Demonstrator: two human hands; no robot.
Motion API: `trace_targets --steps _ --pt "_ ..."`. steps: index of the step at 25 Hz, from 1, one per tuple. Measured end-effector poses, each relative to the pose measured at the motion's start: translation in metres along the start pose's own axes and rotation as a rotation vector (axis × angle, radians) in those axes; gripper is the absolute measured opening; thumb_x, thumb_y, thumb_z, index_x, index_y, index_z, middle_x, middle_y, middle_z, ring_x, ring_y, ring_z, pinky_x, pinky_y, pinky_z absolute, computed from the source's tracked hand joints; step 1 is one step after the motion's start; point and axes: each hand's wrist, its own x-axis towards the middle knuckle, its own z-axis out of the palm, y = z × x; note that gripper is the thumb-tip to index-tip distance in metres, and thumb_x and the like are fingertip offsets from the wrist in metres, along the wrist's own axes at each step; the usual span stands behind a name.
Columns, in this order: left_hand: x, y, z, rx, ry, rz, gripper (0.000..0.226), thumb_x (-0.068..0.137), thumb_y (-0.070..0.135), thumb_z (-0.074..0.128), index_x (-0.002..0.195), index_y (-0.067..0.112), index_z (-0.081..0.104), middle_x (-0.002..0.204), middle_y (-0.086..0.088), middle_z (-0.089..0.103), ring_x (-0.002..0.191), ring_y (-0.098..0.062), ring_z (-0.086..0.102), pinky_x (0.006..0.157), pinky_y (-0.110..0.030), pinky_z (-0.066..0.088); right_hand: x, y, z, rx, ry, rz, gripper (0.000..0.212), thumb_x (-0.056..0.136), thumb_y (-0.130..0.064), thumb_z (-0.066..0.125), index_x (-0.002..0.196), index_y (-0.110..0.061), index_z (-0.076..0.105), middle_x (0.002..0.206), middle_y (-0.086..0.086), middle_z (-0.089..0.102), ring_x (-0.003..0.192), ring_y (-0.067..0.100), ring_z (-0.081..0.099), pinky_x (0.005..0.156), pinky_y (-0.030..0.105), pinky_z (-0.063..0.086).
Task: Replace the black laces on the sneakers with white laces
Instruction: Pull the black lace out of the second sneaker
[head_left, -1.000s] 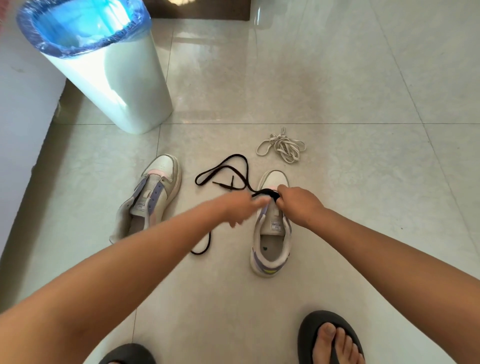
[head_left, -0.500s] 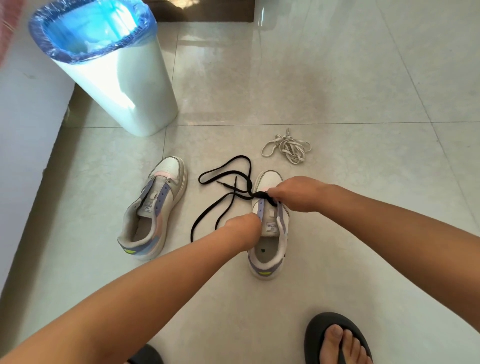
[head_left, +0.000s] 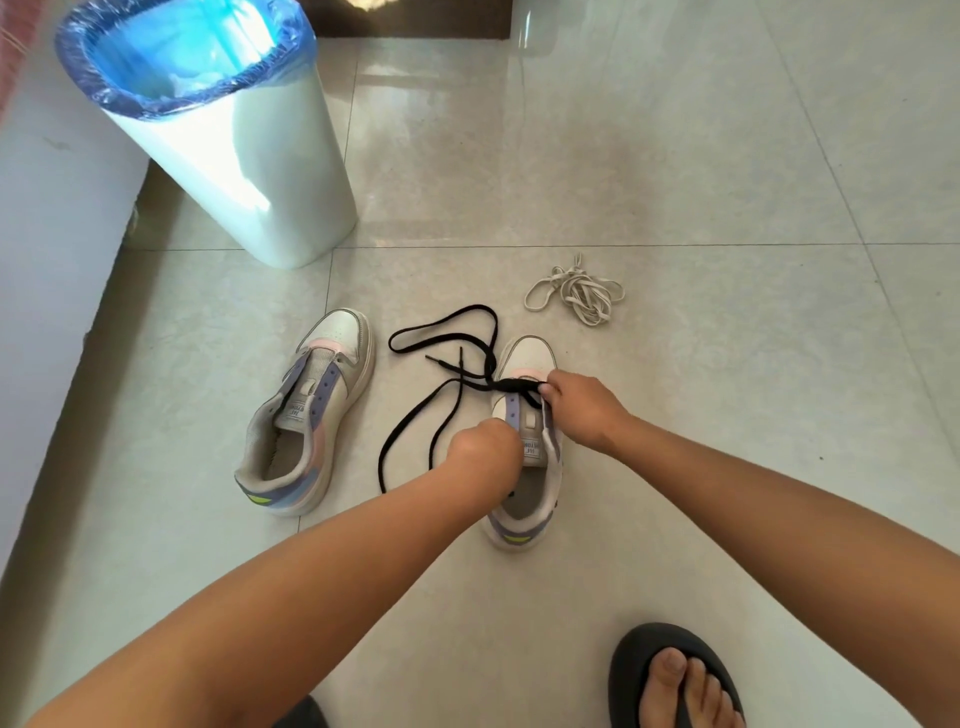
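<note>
The right hand (head_left: 582, 410) pinches the black lace (head_left: 441, 364) at the right sneaker (head_left: 527, 467). The left hand (head_left: 485, 452), fingers curled, grips that sneaker's side. Tongue label print unreadable; white laces (head_left: 576, 293) lie beyond its toe.

Glossy pale floor tiles (head_left: 675, 156) reflect bright light; a white bin (head_left: 249, 171) with blue liner (head_left: 176, 47) stands near a white wall (head_left: 47, 218) at left

White bin (head_left: 249, 171) w/ blue liner, far left on tile floor (head_left: 675, 156).
</note>
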Motion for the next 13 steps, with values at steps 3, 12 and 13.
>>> trace_targets --steps 3,12,13 --pt "-0.003 -0.005 -0.002 -0.029 0.012 -0.01 0.038 0.093 0.004 0.046 0.13 0.001 0.038 0.131 -0.01 0.047 0.118 -0.028 0.053 0.089 -0.035 0.045 0.003 0.01 -0.019 -0.699 0.067 -0.323 0.006 0.091 -0.012 0.047 0.094 -0.015 0.05 0.096 0.011 0.063 0.078 0.026 0.054 0.058 0.028 0.032" --pt "-0.003 -0.009 -0.006 -0.057 0.03 -0.012 0.031 0.093 0.003 0.045 0.123 0.002 0.047 0.125 -0.011 0.052 0.112 -0.028 0.057 0.085 -0.035 0.048 0.004 0.002 0.005 0.124 0.003 0.143 0.029 0.101 -0.034 0.029 0.096 -0.011 0.046 0.103 0.016 0.061 0.085 0.029 0.053 0.068 0.034 0.038" --pt "-0.004 -0.01 -0.006 -0.057 0.033 -0.007 0.031 0.093 0.003 0.045 0.123 0.002 0.046 0.125 -0.011 0.052 0.112 -0.028 0.057 0.085 -0.035 0.048 0.004 0.005 0.003 0.038 0.014 0.041 0.025 0.101 -0.031 0.03 0.095 -0.011 0.045 0.104 0.017 0.061 0.082 0.027 0.051 0.067 0.033 0.037"
